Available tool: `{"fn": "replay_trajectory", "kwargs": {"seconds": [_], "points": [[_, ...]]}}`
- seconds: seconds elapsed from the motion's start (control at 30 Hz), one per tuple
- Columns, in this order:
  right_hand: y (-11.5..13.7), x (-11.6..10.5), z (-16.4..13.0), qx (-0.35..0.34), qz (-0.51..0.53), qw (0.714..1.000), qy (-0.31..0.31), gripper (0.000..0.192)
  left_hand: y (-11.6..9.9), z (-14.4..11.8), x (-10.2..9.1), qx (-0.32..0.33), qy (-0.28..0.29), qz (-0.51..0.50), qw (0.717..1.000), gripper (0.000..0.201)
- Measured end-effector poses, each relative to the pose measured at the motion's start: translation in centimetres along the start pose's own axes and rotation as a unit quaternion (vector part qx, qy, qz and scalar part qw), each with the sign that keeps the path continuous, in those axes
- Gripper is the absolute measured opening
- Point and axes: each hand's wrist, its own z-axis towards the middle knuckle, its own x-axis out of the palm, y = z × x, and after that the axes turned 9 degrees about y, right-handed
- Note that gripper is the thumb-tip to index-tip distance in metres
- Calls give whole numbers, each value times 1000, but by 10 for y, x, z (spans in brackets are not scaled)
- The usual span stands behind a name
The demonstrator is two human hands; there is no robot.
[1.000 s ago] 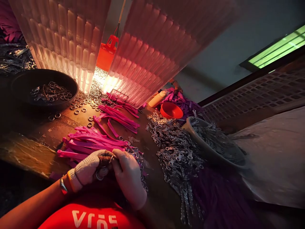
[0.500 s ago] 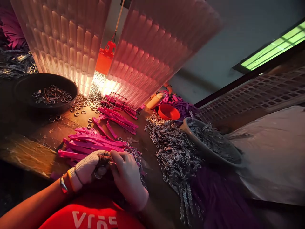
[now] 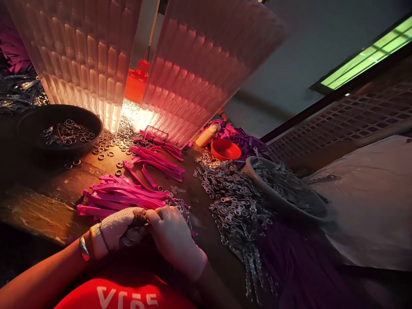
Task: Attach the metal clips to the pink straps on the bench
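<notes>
My left hand [image 3: 117,227], in a knitted glove with darkened fingertips, is closed at the near edge of the table. A round metal ring [image 3: 127,240] shows at its curled fingers. My right hand [image 3: 175,238], pale and seemingly gloved, meets it with thumb and fingers pinched together; whatever lies between the fingertips is hidden. Right behind both hands lies a pile of pink straps [image 3: 125,195]. Metal clasps [image 3: 182,206] are heaped at the straps' right end, partly behind my right hand.
A dark bowl [image 3: 61,143] holds metal rings; loose rings [image 3: 106,143] lie beside it. Translucent ribbed panels [image 3: 193,81] flank a hanging red lamp [image 3: 137,83]. To the right are piled metal clasps [image 3: 234,201], a red bowl [image 3: 225,150], a tilted grey basin [image 3: 286,210] and purple straps [image 3: 296,262].
Both hands stay together and have shifted slightly down in the picture. The ring at my left hand is now more covered by the fingers. The view has tilted a little.
</notes>
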Motion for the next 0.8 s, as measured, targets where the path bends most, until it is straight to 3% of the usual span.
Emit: {"fn": "replay_trajectory", "kwargs": {"seconds": [0.1, 0.27, 0.43, 0.57, 0.8], "points": [[-5, -2, -4, 15, 31, 999, -36, 15, -1, 6, 3, -35, -13, -12, 999, 12], [-15, -6, -9, 97, 210, 972, -35, 20, -7, 11, 12, -52, -115, 3, 992, 30], [-17, -9, -7, 117, 283, 952, -24, 27, -23, 8, 15, -75, -86, 70, 991, 32], [-16, -9, -7, 112, 286, 951, -22, 30, -25, 9, 9, -47, -82, 176, 980, 17], [-15, -8, -7, 75, 276, 956, -56, 39, -17, 8, 8, -163, -41, 10, 986, 32]]}}
